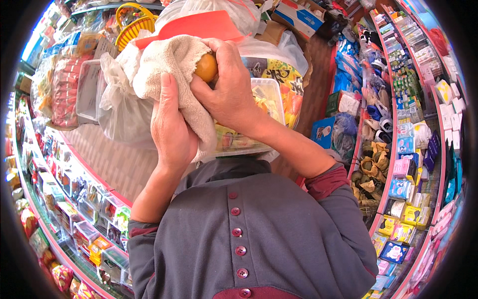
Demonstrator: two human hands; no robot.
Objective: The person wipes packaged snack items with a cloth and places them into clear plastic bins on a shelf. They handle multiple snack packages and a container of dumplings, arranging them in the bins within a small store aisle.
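Observation:
Both my hands are raised together in the upper middle of the view. A beige terry cloth (173, 63) is draped over my left hand (171, 127), whose thumb points up against it. My right hand (231, 86) grips a round orange-brown fruit (206, 67), its left side pressed against the cloth. The rest of the fruit is hidden by my fingers. Behind the hands lies a red plastic scoop (199, 28) on white plastic bags. Under my right forearm is a clear plastic tub (274, 101) holding yellow packets.
A yellow basket (136, 30) stands at the upper left, near an empty clear container (87, 89) and a translucent bag (125, 116). An open carton (298, 17) is at the upper right. Stocked shelves (392, 149) curve along both sides. Wooden flooring shows between.

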